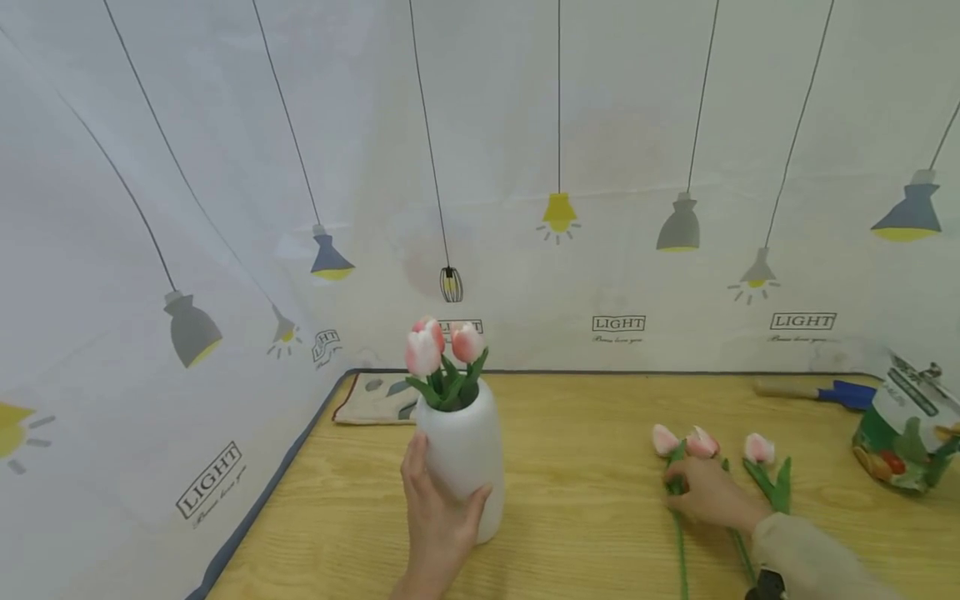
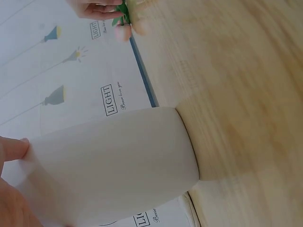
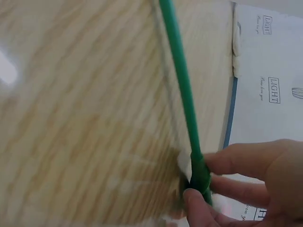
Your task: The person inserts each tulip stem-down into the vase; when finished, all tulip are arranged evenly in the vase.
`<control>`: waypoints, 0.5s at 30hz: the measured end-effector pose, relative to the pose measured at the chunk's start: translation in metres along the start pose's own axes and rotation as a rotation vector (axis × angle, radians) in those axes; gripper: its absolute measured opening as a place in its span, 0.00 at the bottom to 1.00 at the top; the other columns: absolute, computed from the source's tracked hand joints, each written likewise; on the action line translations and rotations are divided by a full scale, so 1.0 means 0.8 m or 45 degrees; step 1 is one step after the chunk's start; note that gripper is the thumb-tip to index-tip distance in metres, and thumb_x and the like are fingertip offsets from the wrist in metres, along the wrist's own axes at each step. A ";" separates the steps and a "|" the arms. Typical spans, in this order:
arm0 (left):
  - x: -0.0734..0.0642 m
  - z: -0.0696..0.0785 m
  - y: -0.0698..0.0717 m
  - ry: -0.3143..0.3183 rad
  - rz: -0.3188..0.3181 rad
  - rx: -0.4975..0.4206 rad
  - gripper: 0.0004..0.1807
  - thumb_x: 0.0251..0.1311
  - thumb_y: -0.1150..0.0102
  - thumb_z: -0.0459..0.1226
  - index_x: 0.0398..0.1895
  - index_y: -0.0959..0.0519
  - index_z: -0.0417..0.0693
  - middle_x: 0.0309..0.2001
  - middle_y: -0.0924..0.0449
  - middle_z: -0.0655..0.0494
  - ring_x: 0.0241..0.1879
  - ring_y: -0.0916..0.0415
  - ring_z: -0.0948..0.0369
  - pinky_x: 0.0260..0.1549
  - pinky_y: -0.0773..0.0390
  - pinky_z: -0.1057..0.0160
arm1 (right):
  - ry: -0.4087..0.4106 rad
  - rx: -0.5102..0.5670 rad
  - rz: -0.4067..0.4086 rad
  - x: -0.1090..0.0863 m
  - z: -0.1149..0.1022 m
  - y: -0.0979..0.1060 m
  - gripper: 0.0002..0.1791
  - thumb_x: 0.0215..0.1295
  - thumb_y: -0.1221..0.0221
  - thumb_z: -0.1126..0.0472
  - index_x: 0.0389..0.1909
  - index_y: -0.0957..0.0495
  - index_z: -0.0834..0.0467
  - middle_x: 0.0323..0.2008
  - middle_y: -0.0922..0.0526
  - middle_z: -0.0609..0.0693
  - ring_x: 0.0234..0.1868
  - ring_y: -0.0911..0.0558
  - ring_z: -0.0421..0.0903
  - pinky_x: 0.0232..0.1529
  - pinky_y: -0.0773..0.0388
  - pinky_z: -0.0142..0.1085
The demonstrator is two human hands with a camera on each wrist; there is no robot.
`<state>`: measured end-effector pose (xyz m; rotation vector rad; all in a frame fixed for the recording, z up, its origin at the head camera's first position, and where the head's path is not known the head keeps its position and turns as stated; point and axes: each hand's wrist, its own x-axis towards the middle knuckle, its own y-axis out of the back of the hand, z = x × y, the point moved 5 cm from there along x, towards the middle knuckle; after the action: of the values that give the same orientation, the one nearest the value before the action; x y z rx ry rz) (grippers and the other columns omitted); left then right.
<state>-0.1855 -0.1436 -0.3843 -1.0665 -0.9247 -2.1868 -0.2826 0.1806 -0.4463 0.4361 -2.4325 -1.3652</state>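
Observation:
A white vase point(image 1: 467, 467) stands on the table, pink-and-white tulips point(image 1: 424, 350) with green leaves showing above its rim. My left hand point(image 1: 441, 508) grips the lower side of the vase, thumb toward the right; in the left wrist view the vase wall point(image 2: 113, 165) fills much of the picture. Farther right, my right hand point(image 1: 708, 492) pinches a tulip point(image 1: 665, 440) by its green stem just below the bloom. That green stem point(image 3: 182, 75) crosses the right wrist view between thumb and fingers. Close beside the hand lie another tulip point(image 1: 702, 443) and a third tulip point(image 1: 759, 450).
On the right stand a green-and-white printed bag point(image 1: 903, 429) with a clip on top and, behind it, a blue trowel point(image 1: 843, 393) with a wooden handle. A folded patterned cloth point(image 1: 375, 400) lies behind the vase. Lamp-printed fabric surrounds the wooden table point(image 1: 570, 500).

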 end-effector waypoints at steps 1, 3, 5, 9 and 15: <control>0.000 0.000 0.000 -0.006 0.003 0.008 0.58 0.25 0.26 0.34 0.63 0.52 0.37 0.59 0.45 0.38 0.56 0.40 0.47 0.46 0.31 0.44 | -0.015 -0.005 0.008 0.000 0.001 0.000 0.14 0.40 0.36 0.65 0.32 0.22 0.67 0.14 0.30 0.43 0.14 0.38 0.33 0.15 0.39 0.26; -0.001 0.000 0.000 -0.019 0.008 0.022 0.58 0.24 0.25 0.34 0.62 0.52 0.37 0.59 0.45 0.38 0.56 0.40 0.47 0.46 0.31 0.45 | -0.049 0.012 0.012 0.000 0.006 -0.001 0.14 0.39 0.37 0.68 0.32 0.23 0.67 0.13 0.30 0.44 0.14 0.38 0.33 0.15 0.39 0.26; -0.001 0.001 0.000 -0.025 0.007 0.028 0.58 0.24 0.25 0.34 0.63 0.52 0.37 0.59 0.45 0.39 0.56 0.40 0.47 0.47 0.30 0.46 | -0.104 0.055 0.015 -0.001 0.014 -0.003 0.15 0.40 0.39 0.69 0.34 0.23 0.67 0.14 0.31 0.45 0.14 0.38 0.34 0.15 0.38 0.26; -0.002 0.001 0.001 -0.028 0.017 0.026 0.58 0.24 0.25 0.34 0.63 0.51 0.37 0.59 0.45 0.39 0.56 0.40 0.48 0.55 0.34 0.59 | -0.235 0.168 0.012 -0.004 0.031 -0.007 0.17 0.43 0.42 0.69 0.39 0.25 0.67 0.16 0.32 0.47 0.16 0.36 0.37 0.16 0.37 0.28; 0.000 0.002 0.002 -0.057 0.018 -0.010 0.57 0.26 0.26 0.34 0.62 0.51 0.35 0.58 0.44 0.38 0.56 0.40 0.47 0.48 0.30 0.48 | -0.288 0.261 0.014 -0.009 0.040 -0.008 0.19 0.46 0.43 0.67 0.42 0.25 0.69 0.16 0.32 0.49 0.16 0.35 0.38 0.17 0.35 0.29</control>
<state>-0.1839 -0.1435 -0.3828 -1.1267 -0.9261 -2.1644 -0.2889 0.2048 -0.4686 0.3307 -2.7696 -1.2243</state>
